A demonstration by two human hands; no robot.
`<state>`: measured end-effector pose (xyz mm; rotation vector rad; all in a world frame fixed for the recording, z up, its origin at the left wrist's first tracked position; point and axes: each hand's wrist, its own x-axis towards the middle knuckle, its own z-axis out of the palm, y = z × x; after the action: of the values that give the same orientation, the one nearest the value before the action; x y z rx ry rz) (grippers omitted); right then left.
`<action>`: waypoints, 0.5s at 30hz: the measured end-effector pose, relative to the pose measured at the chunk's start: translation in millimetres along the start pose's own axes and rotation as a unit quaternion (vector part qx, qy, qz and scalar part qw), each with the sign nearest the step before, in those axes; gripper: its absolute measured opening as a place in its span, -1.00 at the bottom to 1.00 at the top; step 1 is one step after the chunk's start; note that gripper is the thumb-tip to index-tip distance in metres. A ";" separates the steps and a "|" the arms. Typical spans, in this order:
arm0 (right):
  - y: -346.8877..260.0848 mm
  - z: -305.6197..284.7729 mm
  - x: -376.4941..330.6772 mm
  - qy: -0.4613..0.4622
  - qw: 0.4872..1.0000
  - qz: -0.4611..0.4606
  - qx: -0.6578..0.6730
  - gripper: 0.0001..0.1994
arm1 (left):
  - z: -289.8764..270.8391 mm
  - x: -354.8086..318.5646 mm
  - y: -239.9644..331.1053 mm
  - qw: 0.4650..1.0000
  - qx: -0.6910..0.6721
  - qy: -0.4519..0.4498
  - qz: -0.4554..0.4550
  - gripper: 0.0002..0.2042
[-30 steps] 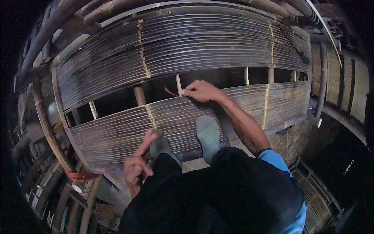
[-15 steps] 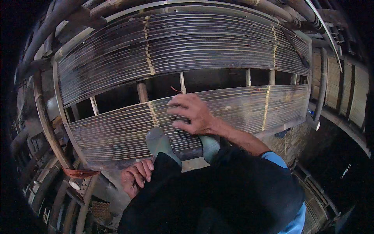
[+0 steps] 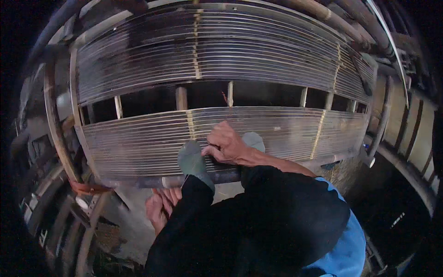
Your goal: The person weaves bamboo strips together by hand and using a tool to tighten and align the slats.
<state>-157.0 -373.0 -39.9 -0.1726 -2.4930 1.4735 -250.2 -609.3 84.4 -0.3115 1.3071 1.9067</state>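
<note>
Over the near slatted panel (image 3: pixel 134 147), my right hand (image 3: pixel 226 144) is between my two feet, its fingers curled in and the thumb beside my left foot. Whatever those fingers hold, if anything, is too small to make out. A grey-green covering is on my left foot (image 3: pixel 194 159), which rests at the panel's near edge; the similar right foot (image 3: pixel 254 141) shows partly behind my wrist. Below the dark front pole (image 3: pixel 157 182), my left hand (image 3: pixel 160 207) is beside my left shin with bent fingers close together. My leg hides part of it.
Beyond a dark gap with short upright posts (image 3: pixel 181 98) lies the far slatted panel (image 3: pixel 258 51). Wooden poles (image 3: pixel 55 115) frame the left side, with an orange-brown binding (image 3: pixel 87 188) low down. Pale panels (image 3: pixel 410 120) stand at the right.
My right hand has gone from loosely spread to curled. The right foot shows farther forward on the slats. My left hand sits lower beside the shin, and the whole view has turned slightly.
</note>
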 end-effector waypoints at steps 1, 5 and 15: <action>0.2 -6.8 -0.3 -0.007 1.000 -0.002 0.003 -0.65 | -4.3 -7.2 -6.0 0.997 -0.023 0.062 -0.024 -0.51; 12.7 -29.9 29.0 -0.046 0.998 -0.035 0.011 -0.78 | -109.2 -46.6 -24.1 0.961 -0.010 0.242 -0.135 -0.58; 24.7 -13.6 135.1 -0.090 0.995 0.028 0.010 -0.83 | -126.4 22.4 65.3 0.676 0.653 0.321 0.115 -0.70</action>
<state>-284.1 -319.6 -35.6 -0.1100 -2.6327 1.6014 -339.8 -719.4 59.9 -0.0250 2.9053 0.5274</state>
